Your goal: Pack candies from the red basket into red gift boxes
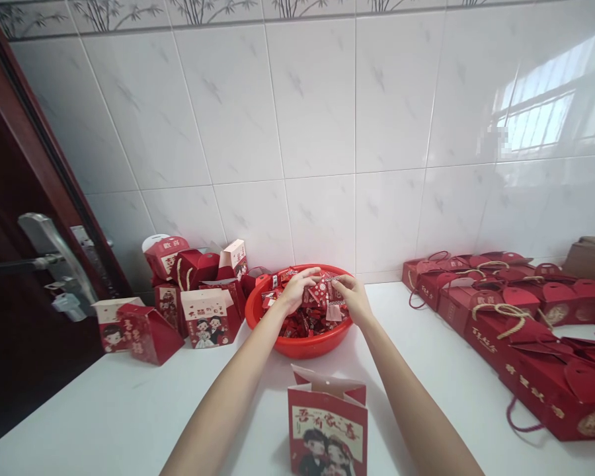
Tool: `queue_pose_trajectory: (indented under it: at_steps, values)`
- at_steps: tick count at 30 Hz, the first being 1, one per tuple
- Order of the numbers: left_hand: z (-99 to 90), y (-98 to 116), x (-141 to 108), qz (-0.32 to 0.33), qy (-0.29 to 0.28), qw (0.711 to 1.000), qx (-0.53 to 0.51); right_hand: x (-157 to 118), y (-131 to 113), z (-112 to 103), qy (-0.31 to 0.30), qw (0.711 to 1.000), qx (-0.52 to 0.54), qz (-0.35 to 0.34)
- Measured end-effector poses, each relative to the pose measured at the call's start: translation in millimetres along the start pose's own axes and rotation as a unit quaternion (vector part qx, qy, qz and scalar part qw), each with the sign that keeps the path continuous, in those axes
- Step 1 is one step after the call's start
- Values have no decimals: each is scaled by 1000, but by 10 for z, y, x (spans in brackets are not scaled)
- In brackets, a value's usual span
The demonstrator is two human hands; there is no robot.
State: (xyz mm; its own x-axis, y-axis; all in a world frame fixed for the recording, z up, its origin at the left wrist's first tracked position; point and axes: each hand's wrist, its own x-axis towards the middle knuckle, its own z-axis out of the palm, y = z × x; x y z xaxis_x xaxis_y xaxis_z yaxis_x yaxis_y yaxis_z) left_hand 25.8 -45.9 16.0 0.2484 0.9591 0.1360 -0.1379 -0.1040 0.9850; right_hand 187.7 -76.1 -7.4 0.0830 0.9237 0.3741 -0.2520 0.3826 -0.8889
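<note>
A round red basin (310, 345) holds many small red wrapped packets (302, 324). Over its left part is my left hand (297, 291), fingers curled at a red patterned packet (318, 291). From the right, my right hand (353, 296) reaches in with its fingers bent at the packets near the basin's right rim; what lies under its fingertips is too small to make out. Between my forearms, close to me, an upright red gift box (327, 423) with a cartoon couple on its front stands with its top open.
Several red and cream gift boxes (207, 318) are grouped at the left, near a dark door (39, 165) with a metal handle. Rows of red boxes (506, 344) with rope handles cover the right side. A tiled wall (317, 99) rises behind the white table (129, 403).
</note>
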Motion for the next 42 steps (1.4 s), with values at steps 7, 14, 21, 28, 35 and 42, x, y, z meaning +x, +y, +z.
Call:
queue_pose_trajectory:
  at_steps: [7, 14, 21, 28, 35, 42]
  values:
    - [-21, -54, -41, 23, -26, 998, 55, -4, -27, -17, 3, 1000, 11, 11]
    - [49, -39, -64, 0, -19, 995, 100, 31, 7, -40, 18, 997, 72, 33]
    - [5, -202, -62, 2, -182, 925, 335, 127, 133, -72, 102, 971, 214, 39]
    - [119, -195, -212, 18, -230, 883, 408, 113, 126, -70, 90, 972, 209, 52]
    - [94, -223, -97, 21, -204, 912, 354, 125, 119, -74, 109, 966, 228, 51]
    - [-16, -135, -44, 47, -47, 966, 249, 152, 137, -113, 106, 959, 258, 56]
